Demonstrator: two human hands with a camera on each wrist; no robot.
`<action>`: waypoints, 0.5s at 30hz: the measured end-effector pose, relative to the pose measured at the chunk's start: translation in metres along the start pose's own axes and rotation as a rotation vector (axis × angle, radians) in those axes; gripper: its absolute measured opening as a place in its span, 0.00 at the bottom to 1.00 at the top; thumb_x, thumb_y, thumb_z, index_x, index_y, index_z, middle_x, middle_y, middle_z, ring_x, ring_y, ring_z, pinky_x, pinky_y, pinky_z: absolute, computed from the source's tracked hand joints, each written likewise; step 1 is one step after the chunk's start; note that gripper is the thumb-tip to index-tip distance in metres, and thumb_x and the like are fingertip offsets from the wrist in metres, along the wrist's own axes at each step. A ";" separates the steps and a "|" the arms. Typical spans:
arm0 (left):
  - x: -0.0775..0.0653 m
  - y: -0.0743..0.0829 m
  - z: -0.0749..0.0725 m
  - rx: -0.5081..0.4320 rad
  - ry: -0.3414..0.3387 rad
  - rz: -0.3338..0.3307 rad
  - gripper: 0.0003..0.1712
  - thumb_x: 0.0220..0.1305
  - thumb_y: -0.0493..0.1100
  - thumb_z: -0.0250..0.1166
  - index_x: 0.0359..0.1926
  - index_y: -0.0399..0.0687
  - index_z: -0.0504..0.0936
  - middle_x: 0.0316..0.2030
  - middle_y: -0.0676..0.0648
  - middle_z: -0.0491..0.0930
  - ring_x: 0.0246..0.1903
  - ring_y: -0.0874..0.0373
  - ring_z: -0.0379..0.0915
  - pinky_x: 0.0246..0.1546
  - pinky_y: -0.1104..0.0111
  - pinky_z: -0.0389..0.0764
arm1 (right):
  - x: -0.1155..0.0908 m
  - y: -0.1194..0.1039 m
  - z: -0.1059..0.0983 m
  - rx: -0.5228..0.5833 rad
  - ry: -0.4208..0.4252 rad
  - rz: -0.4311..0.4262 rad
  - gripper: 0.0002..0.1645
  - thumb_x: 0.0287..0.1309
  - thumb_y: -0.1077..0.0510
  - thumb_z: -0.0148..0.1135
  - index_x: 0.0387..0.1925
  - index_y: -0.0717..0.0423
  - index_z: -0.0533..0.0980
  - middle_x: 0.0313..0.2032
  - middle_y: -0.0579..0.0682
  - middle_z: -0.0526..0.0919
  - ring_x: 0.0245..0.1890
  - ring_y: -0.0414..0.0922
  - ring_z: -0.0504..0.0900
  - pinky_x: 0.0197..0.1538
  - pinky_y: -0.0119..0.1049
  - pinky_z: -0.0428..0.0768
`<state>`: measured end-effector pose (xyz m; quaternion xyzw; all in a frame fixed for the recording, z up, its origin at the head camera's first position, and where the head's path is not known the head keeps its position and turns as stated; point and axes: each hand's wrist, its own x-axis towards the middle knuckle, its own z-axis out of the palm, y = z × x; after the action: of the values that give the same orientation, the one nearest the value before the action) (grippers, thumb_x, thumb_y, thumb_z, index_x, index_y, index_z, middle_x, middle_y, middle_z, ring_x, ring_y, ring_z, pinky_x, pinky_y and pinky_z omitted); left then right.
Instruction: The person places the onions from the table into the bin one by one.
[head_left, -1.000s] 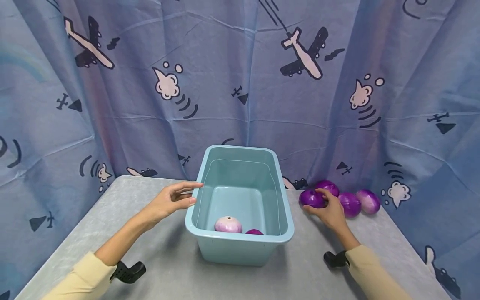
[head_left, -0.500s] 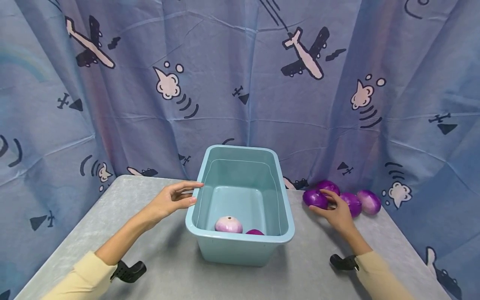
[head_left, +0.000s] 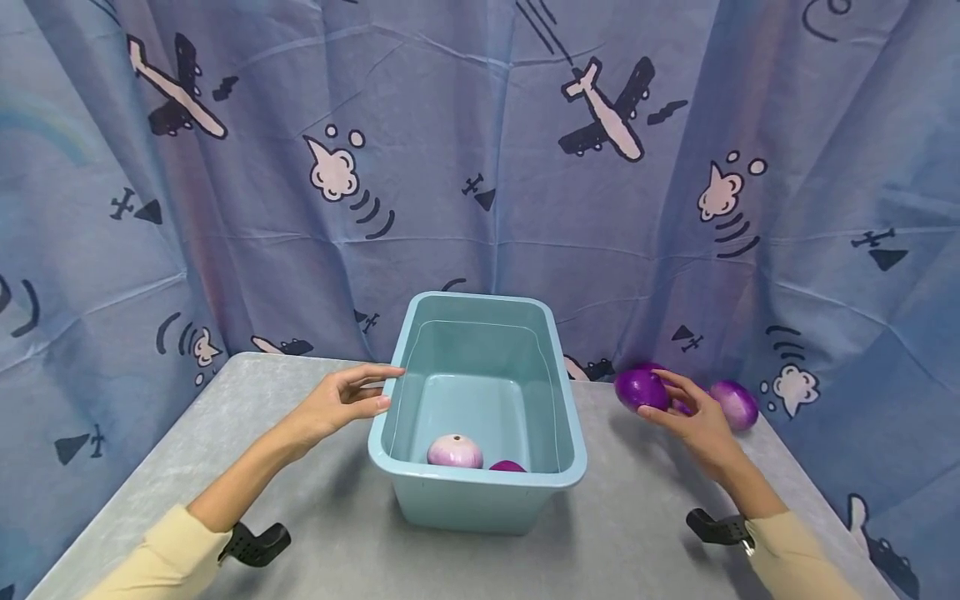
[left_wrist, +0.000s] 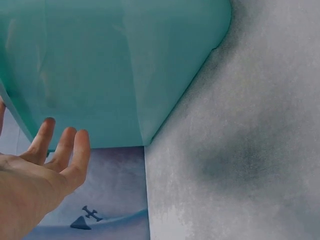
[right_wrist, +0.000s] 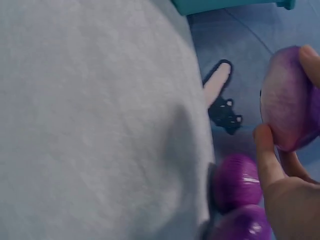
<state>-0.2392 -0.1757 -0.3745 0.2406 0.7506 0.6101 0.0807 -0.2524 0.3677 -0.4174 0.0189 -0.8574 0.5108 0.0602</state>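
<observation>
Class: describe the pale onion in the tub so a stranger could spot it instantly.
On the grey table stands a light-blue tub. Inside, at its near end, the pale onion sits on the left: whitish-pink, unlike the purple onion beside it.

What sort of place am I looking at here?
Likely a makeshift indoor recording corner: a patterned blue curtain hangs behind a grey table, and black devices, possibly cameras, are worn at both wrists.

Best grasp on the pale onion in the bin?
Probably its left and right flanks, hand coming from above. The pale onion is rounded, the bin is open-topped and its walls block side approaches; a gap shows between it and the purple onion on its right.
</observation>
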 end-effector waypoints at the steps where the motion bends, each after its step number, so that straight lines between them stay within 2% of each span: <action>1: 0.000 0.000 0.000 0.001 0.002 -0.002 0.28 0.68 0.43 0.69 0.68 0.46 0.76 0.66 0.43 0.73 0.64 0.42 0.70 0.60 0.52 0.74 | -0.001 -0.003 -0.002 -0.003 -0.010 -0.001 0.47 0.62 0.48 0.73 0.76 0.51 0.61 0.70 0.67 0.61 0.69 0.68 0.59 0.63 0.58 0.72; 3: -0.001 0.000 0.000 0.001 0.006 -0.005 0.28 0.68 0.43 0.69 0.68 0.46 0.77 0.66 0.44 0.73 0.65 0.40 0.67 0.61 0.51 0.73 | -0.002 -0.009 -0.007 -0.004 -0.027 -0.009 0.47 0.62 0.48 0.73 0.77 0.50 0.61 0.71 0.67 0.61 0.69 0.71 0.58 0.61 0.63 0.72; 8: -0.001 0.000 -0.001 0.009 0.008 -0.010 0.28 0.68 0.44 0.69 0.67 0.47 0.77 0.67 0.45 0.72 0.67 0.38 0.65 0.62 0.49 0.72 | -0.005 -0.022 -0.016 0.004 -0.041 -0.019 0.46 0.63 0.48 0.72 0.77 0.45 0.61 0.71 0.68 0.61 0.67 0.72 0.61 0.57 0.65 0.74; 15: 0.000 0.001 -0.001 0.025 0.000 -0.010 0.29 0.69 0.44 0.69 0.68 0.46 0.76 0.66 0.45 0.73 0.66 0.40 0.66 0.62 0.50 0.72 | -0.010 -0.039 -0.021 0.069 -0.069 -0.040 0.43 0.66 0.50 0.70 0.77 0.38 0.61 0.72 0.69 0.59 0.69 0.72 0.58 0.59 0.72 0.67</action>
<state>-0.2396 -0.1769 -0.3736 0.2378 0.7592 0.6005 0.0808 -0.2373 0.3672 -0.3746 0.0555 -0.8403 0.5378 0.0402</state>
